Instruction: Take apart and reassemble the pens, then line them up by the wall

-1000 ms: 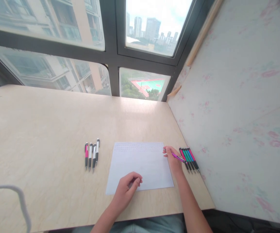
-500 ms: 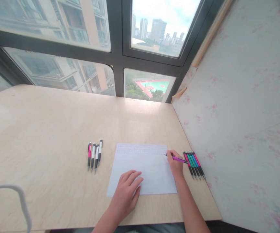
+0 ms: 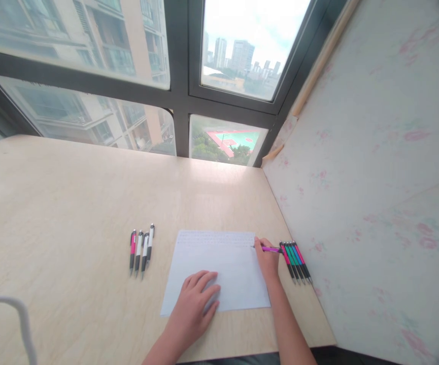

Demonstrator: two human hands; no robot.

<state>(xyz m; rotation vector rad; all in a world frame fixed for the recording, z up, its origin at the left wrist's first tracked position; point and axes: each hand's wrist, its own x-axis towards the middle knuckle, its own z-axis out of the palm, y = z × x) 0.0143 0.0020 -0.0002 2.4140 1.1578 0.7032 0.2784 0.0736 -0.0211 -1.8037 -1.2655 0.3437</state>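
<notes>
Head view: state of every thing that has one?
paper: flat on table, faint writing along top.
left hand: open, palm down on paper.
right hand: closed on purple pen.
purple pen: held, tip on paper near its right edge.
left pens: four lying side by side, untouched.
coloured pens: lying in a row beside right hand.

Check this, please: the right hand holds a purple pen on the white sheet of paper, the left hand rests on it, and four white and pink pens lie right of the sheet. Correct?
Not quite. The head view shows the four white and pink pens left of the white sheet of paper, not right. The right hand does hold the purple pen.
</notes>
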